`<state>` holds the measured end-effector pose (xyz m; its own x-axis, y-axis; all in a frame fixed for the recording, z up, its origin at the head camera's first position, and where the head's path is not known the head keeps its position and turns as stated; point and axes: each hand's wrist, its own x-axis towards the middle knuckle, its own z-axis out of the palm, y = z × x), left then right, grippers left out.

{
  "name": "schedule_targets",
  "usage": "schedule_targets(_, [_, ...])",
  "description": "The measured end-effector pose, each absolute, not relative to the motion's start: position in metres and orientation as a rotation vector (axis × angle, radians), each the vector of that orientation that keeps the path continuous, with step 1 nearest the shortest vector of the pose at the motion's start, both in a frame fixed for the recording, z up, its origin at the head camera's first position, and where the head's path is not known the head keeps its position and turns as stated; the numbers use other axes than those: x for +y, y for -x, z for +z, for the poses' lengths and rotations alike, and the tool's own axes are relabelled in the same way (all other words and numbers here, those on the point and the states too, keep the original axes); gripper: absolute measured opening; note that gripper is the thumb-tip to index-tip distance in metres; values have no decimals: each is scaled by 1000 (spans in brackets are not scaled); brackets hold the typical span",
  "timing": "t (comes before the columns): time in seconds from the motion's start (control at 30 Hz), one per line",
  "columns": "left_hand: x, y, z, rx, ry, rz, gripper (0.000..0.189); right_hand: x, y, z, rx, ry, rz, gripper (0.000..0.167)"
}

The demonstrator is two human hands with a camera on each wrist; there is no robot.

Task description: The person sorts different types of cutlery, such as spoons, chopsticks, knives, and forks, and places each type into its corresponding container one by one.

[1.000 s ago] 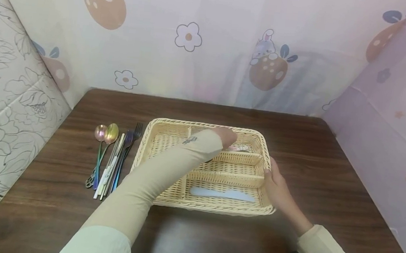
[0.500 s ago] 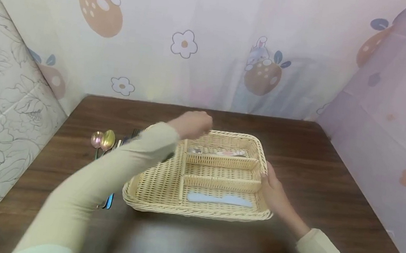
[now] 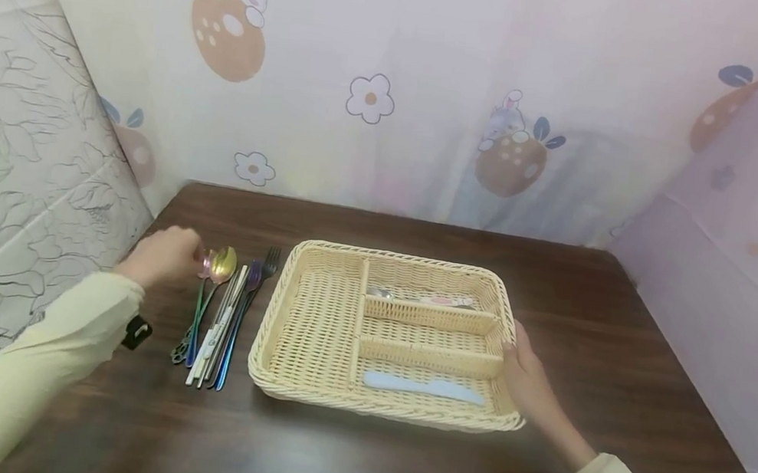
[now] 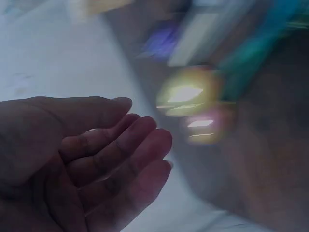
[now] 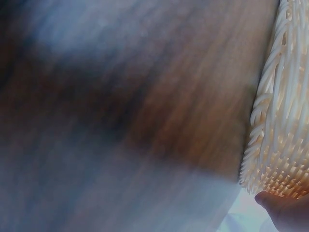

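Observation:
My left hand [image 3: 164, 254] hangs over the left of the table, beside the bowls of a pink-gold spoon [image 3: 207, 258] and a golden spoon [image 3: 224, 265]. In the left wrist view its fingers [image 4: 145, 145] are loosely bent, with nothing between them and the thumb. My right hand [image 3: 533, 380] holds the right end of a cream woven cutlery basket [image 3: 317, 322] at the rim. Inside the basket's back-right compartment lies a spoon with a pink-and-white handle [image 3: 448, 301]. A pale knife [image 3: 424, 387] lies in its front-right compartment.
Right of the spoons lie several chopsticks [image 3: 219, 331] and a dark fork [image 3: 271, 262], close to the basket's left wall. The brown wooden table [image 3: 369, 467] ends against a patterned cloth [image 3: 422, 156] at the back and sides.
My left hand has come out of the basket's back-right compartment and swung left to the spoons, uncovering the spoon inside. The right hand stays at the basket's end. The head view has shifted slightly.

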<state>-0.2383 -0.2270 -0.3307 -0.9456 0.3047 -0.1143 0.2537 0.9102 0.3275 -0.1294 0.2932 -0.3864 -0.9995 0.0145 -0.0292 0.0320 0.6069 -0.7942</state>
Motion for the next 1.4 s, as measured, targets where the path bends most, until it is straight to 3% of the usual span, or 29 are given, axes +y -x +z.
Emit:
schedule_targets(0.1, [-230,237,-359,2858,-344,472,24,298,127,-386,2811,-53,-1357,55])
schedule_targets(0.23, [-227,234,-379,2879,-326,483,23,299,126,-384,2811,-59,-1363,55])
schedule_targets(1.0, [-241,230,-390,2433,11,1021,16,294,127,-383,2812,-32,-1364,53])
schedule_targets(1.4, [-244,228,-390,2439,20,1021,17,294,123,-386,2797,-65,-1377,54])
